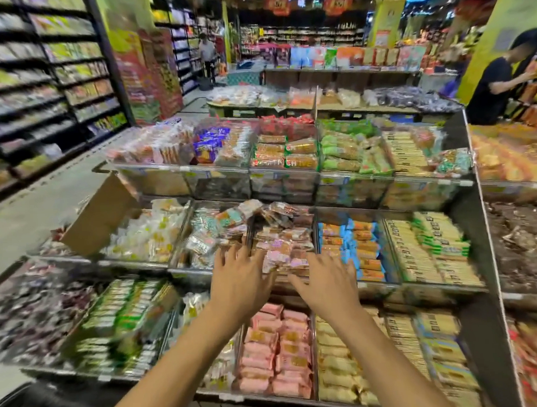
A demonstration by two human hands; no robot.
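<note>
I stand at a tiered display of clear bins full of wrapped snacks. My left hand (239, 280) and my right hand (327, 280) reach side by side toward the middle tier, fingers spread and holding nothing. Just beyond their fingertips lies a bin of small pink-and-brown wrapped packets (284, 242). Left of it sits a bin of clear-wrapped packets with teal and orange labels (213, 232); to the right are blue-and-orange bars (354, 249). The picture is blurred, so I cannot tell whether any finger touches a packet.
An open cardboard box (100, 218) leans at the left end of the middle tier. Pink packets (275, 352) fill the lower bin under my arms. Dark shelving (44, 89) lines the aisle on the left. A person in black (497, 88) stands at the far right, another far back (207, 56).
</note>
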